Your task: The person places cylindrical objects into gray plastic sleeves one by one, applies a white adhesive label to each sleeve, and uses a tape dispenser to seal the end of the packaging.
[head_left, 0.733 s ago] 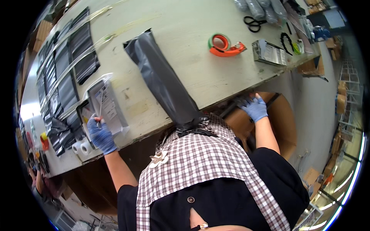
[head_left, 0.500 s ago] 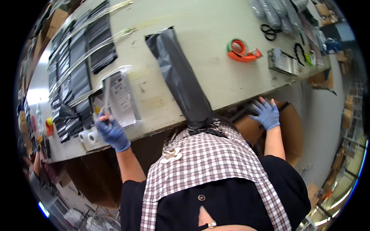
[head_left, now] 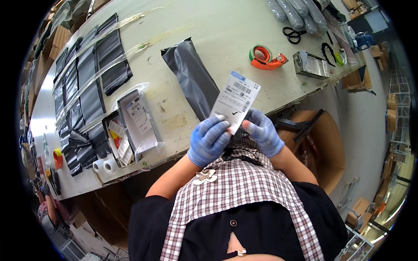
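A white shipping label [head_left: 235, 99] with a blue corner and printed text is held up at the table's front edge. My left hand [head_left: 210, 140], in a blue glove with bare fingertips showing, pinches its lower left side. On the label's lower right edge, the thumb and fingers of my right hand [head_left: 264, 133], also gloved, are closed. Behind the label lies a long dark grey plastic mailing bag [head_left: 189, 77], slanting toward my apron, its near end hidden by my hands. Left of it stand a plastic-wrapped open box [head_left: 141, 116] and a narrower box of labels [head_left: 116, 141].
Flat grey bags [head_left: 92, 71] lie under clear tape strips at the left. Two white rolls [head_left: 104, 165] sit near the front edge. An orange tape dispenser [head_left: 267, 61], black scissors [head_left: 292, 35] and a metal tin [head_left: 311, 64] stand right. A cardboard carton [head_left: 331, 145] is below the table.
My left hand has come from the box at the left to the middle with the label. My right hand, spread open before, has moved in and closed on the label's edge.
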The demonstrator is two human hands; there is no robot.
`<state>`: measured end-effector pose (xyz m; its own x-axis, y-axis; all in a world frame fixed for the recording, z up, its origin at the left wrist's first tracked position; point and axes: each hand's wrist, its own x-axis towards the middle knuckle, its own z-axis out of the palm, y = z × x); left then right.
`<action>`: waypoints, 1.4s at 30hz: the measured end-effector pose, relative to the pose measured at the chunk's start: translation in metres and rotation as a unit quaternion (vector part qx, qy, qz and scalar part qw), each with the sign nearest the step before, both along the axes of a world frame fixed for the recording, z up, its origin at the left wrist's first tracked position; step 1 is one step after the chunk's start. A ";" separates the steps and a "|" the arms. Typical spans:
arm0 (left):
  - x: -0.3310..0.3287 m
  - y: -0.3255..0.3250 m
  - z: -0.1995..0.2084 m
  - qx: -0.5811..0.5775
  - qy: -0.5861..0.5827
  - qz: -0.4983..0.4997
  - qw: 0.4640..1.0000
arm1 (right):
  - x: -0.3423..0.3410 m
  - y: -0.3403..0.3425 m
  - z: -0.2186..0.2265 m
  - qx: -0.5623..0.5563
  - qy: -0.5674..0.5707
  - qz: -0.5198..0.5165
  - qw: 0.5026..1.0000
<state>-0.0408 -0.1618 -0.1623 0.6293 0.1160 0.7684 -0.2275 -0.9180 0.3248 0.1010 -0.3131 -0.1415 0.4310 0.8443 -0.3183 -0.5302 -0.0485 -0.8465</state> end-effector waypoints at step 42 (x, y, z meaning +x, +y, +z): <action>-0.003 -0.061 -0.014 -0.752 0.082 -0.050 0.652 | 0.011 -0.001 0.008 0.088 -0.497 0.067 0.861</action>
<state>-0.0440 -0.2230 -0.1762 0.7505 0.6134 -0.2460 -0.1108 0.4837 0.8682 0.1116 -0.3145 -0.1338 0.3122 0.9051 0.2886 0.4597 0.1219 -0.8797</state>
